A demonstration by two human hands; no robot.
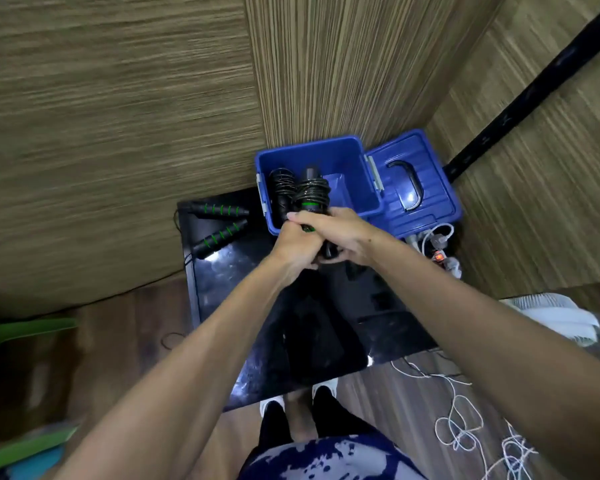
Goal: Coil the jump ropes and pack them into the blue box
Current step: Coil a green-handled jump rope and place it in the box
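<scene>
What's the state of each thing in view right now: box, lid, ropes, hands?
blue box: open, on the black table, one coiled rope inside
lid: off, lying right of the box
coiled rope in box: wound, at the left wall
held rope: wound round its handles, over the box
left hand: grips the held rope
right hand: grips the held rope
loose handles: uncoiled, on the table left of the box

Wood-grain walls point(118, 98), glossy black table point(222, 278), brown plank floor point(395, 403), white cord point(461, 424)
</scene>
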